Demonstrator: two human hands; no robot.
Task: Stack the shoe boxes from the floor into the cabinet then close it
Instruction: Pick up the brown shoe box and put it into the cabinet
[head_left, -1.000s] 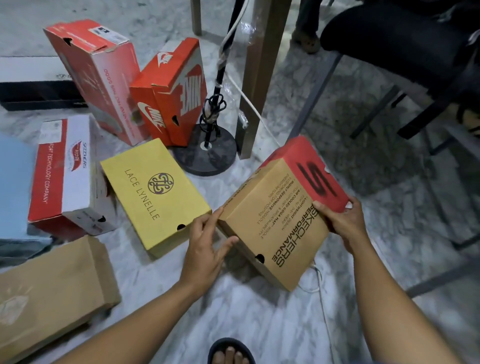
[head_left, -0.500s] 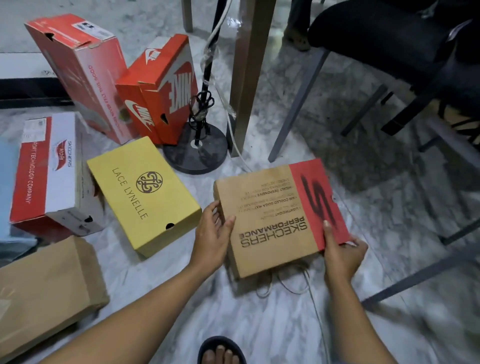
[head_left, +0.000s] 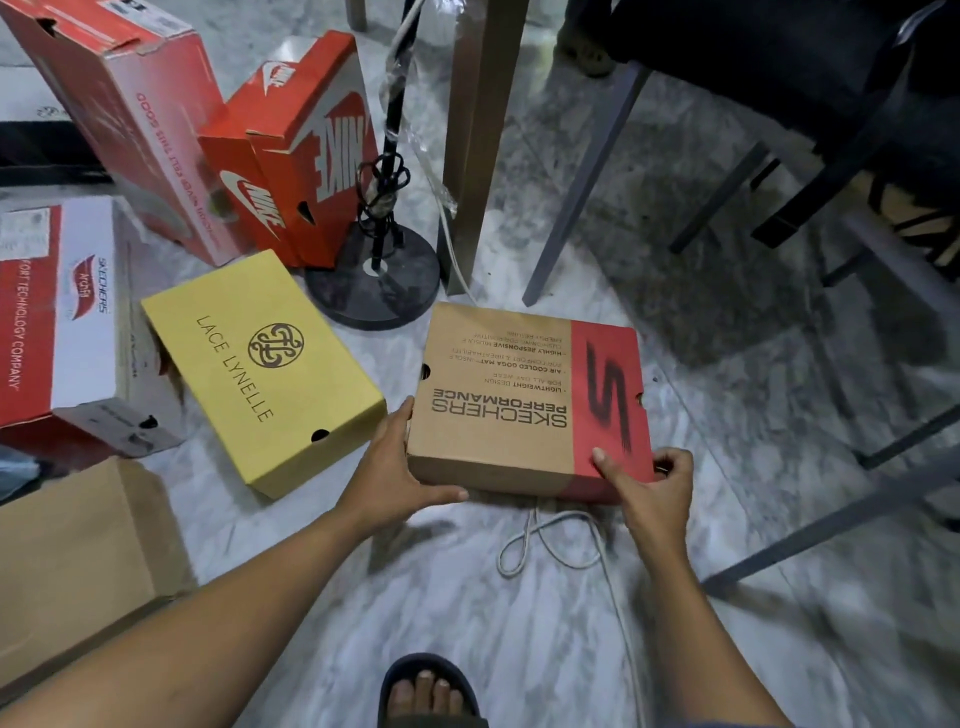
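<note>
The left hand (head_left: 390, 470) grips the near left corner of the brown-and-red Skechers Performance box (head_left: 519, 405), thumb up along the left edge and fingers laid along the near side. The right hand (head_left: 652, 486) clamps the near right corner, thumb on the red band of the lid and fingers curled round the edge. The box is level between them, lid up, its print reading away from the person; whether it rests on the marble floor (head_left: 519, 623) or is just clear of it I cannot tell. A looped white cord (head_left: 550, 540) lies on the floor just below its near edge, and a sandalled foot (head_left: 427, 691) shows nearer still. Just left lies the yellow Lace Lynelle box (head_left: 260, 364), flat on the floor. Beyond that sit a white-and-red Skechers box (head_left: 57, 312), a plain brown box (head_left: 78, 545) at the near left, and, further back, an orange Nike box (head_left: 296, 156) tilted against a leaning red box (head_left: 119, 104). A black round stand base (head_left: 374, 283) stands behind the held box, beside a wooden table leg (head_left: 478, 130); a black chair (head_left: 779, 78) stands at the right.
</note>
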